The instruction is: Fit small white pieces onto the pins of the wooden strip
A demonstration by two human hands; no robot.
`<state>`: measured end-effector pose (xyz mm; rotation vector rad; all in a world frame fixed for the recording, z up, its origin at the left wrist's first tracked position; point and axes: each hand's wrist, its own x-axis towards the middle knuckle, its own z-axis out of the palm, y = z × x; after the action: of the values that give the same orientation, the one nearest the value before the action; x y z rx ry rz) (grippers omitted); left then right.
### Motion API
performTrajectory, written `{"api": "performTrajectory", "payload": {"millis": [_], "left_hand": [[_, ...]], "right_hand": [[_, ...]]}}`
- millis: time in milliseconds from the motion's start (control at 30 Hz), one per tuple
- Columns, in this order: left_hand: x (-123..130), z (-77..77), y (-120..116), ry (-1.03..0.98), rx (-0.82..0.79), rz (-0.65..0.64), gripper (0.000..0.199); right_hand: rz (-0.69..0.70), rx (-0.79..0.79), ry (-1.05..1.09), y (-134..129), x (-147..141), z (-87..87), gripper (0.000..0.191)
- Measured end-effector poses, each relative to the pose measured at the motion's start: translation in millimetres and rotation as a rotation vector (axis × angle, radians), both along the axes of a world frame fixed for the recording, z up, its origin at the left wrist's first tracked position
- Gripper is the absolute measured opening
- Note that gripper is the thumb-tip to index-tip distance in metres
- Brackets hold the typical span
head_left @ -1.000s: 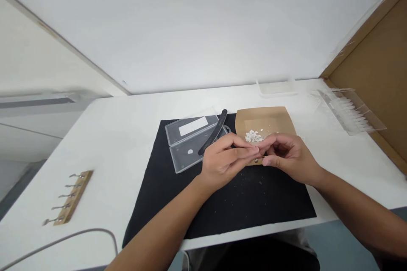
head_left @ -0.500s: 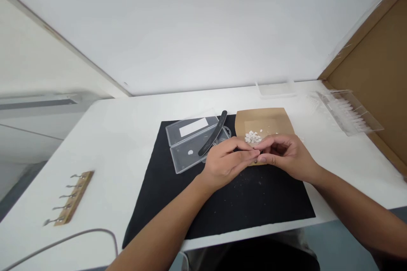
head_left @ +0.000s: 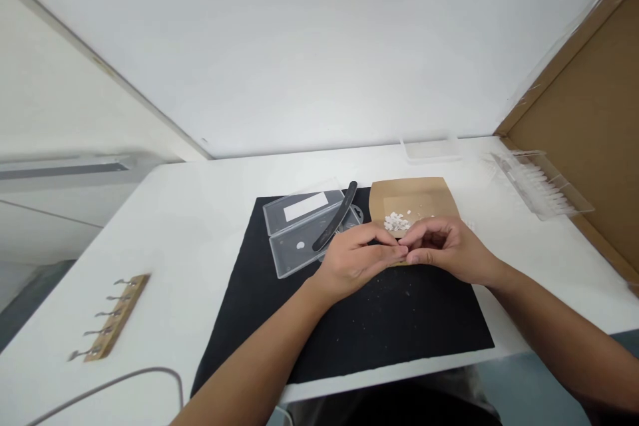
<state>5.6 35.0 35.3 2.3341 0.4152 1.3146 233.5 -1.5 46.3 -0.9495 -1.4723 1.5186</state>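
Fingertips of my left hand [head_left: 357, 258] and my right hand [head_left: 446, 249] meet over the front edge of a brown paper tray [head_left: 417, 188]. Both hands are closed in a pinch; whatever lies between the fingertips is too small and hidden to name. Behind them, a pile of small white pieces [head_left: 397, 221] rests in the tray. A dark curved file [head_left: 335, 218] lies across an open clear plastic case [head_left: 289, 258], left of my left hand. One white piece [head_left: 300, 245] sits inside the case.
A black mat [head_left: 379, 339] lies under the case and tray. At the left is a wooden strip with metal hooks [head_left: 117, 319], near a cable [head_left: 144, 371]. A clear box of white tips [head_left: 542, 186] stands at the right, and a clear tray [head_left: 433, 150] at the back.
The whole view has shifted slightly, with the table things a little lower in the picture. Both hands remain together at the tray's front edge, their fingers only slightly moved.
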Motion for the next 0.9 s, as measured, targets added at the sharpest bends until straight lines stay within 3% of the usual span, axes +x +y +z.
{"api": "performTrajectory", "payload": {"millis": [367, 900], "left_hand": [[-3.8, -0.8, 4.2, 0.032, 0.038, -0.062, 0.005], [-1.0, -0.8, 4.4, 0.005, 0.074, -0.046, 0.013]], "right_hand": [[0.021, -0.033, -0.007, 1.3, 1.4, 2.9, 0.022], [0.024, -0.028, -0.029, 6.4, 5.5, -1.2, 0.023]]}}
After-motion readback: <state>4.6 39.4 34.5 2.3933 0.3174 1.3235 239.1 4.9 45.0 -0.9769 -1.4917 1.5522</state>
